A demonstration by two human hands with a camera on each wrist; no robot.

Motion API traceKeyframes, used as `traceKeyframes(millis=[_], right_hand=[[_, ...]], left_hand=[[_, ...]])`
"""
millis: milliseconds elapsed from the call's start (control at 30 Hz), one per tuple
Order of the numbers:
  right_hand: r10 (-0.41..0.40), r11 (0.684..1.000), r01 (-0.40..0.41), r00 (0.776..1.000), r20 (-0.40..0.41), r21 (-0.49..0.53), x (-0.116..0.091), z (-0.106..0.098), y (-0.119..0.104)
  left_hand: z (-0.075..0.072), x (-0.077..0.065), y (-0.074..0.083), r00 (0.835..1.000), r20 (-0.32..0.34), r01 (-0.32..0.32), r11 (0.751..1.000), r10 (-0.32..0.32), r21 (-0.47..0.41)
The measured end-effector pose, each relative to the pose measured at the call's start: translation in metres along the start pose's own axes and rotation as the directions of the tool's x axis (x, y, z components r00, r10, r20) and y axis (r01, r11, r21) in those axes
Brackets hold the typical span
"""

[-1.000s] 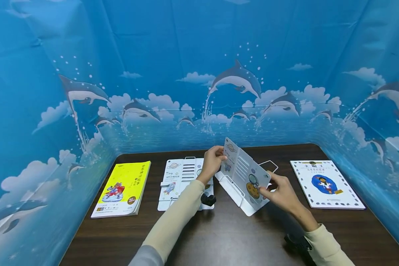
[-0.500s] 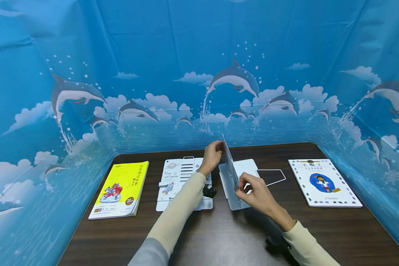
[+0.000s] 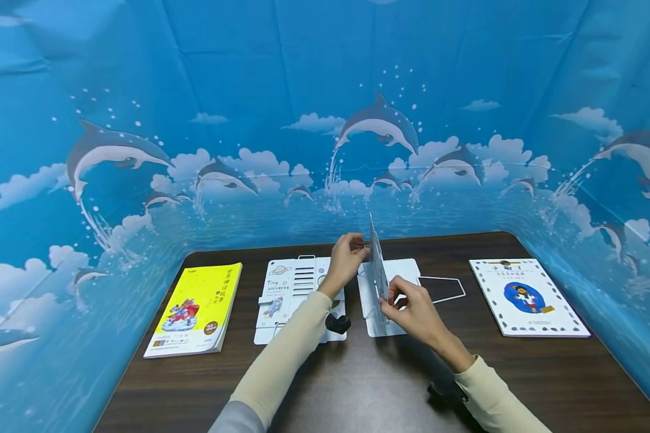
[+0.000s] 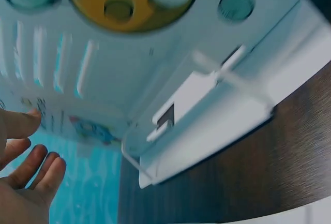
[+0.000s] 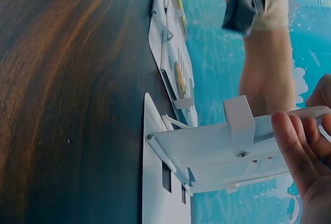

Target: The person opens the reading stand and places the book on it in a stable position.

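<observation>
A white folding book stand lies in front of me, its printed panel raised nearly upright and seen almost edge-on. My right hand pinches the panel's near edge between thumb and fingers; the right wrist view shows the fingers at that edge. On the panel's other side is my left hand, fingertips close to its printed face near the far edge. In the left wrist view its thumb and fingers are spread apart; whether they touch the panel I cannot tell. A white wire leg sticks out right of the stand.
A second "Tiny universe" book stand lies flat to the left, partly under my left arm. A yellow book is at the far left, a white book at the right. The dark wooden table backs onto a dolphin-printed backdrop.
The panel has turned from slanting with its printed face toward me to nearly edge-on. My right hand has moved left with it, and the wire leg now lies farther out to the right.
</observation>
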State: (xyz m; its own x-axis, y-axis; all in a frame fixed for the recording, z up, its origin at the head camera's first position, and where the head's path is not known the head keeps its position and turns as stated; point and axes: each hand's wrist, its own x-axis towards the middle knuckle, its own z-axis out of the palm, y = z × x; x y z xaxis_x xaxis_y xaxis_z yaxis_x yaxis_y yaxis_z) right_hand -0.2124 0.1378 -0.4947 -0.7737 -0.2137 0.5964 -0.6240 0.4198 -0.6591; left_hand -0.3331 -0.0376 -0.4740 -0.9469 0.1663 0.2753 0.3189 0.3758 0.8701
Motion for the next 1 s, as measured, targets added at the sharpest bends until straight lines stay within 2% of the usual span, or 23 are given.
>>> traceKeyframes(millis=[167, 333, 500, 633, 733, 833, 933, 1000], right_hand=[[0.006, 1.000, -0.006, 1.000, -0.006, 0.020, 0.001, 0.000, 0.001], [0.033, 0.999, -0.033, 0.999, -0.009, 0.034, 0.000, 0.000, 0.000], [0.071, 0.997, -0.071, 0.997, 0.003, 0.041, 0.000, 0.000, -0.001], [0.085, 0.996, -0.085, 0.996, 0.011, 0.038, 0.000, 0.001, -0.001], [0.077, 0.996, -0.077, 0.997, 0.007, 0.039, 0.000, 0.002, -0.001], [0.078, 0.994, -0.081, 0.996, 0.044, 0.072, 0.001, 0.000, 0.000], [0.110, 0.981, -0.131, 0.983, 0.149, 0.141, 0.003, -0.007, 0.004], [0.153, 0.961, -0.197, 0.963, 0.224, 0.193, 0.006, -0.015, 0.009]], left_hand=[[-0.005, -0.023, 0.009, 0.998, 0.028, -0.058, 0.998, 0.059, -0.019], [-0.010, -0.052, 0.018, 0.992, 0.043, -0.119, 0.991, 0.122, -0.055], [-0.012, -0.086, 0.025, 0.984, 0.115, -0.120, 0.983, 0.136, -0.138], [-0.008, -0.106, 0.028, 0.972, 0.177, -0.125, 0.978, 0.154, -0.168], [-0.003, -0.112, 0.029, 0.974, 0.179, -0.109, 0.981, 0.137, -0.158], [0.000, -0.115, 0.029, 0.984, 0.145, -0.077, 0.982, 0.102, -0.170], [0.002, -0.115, 0.028, 0.989, 0.114, -0.072, 0.980, 0.094, -0.188], [0.003, -0.115, 0.028, 0.990, 0.101, -0.075, 0.978, 0.096, -0.193]])
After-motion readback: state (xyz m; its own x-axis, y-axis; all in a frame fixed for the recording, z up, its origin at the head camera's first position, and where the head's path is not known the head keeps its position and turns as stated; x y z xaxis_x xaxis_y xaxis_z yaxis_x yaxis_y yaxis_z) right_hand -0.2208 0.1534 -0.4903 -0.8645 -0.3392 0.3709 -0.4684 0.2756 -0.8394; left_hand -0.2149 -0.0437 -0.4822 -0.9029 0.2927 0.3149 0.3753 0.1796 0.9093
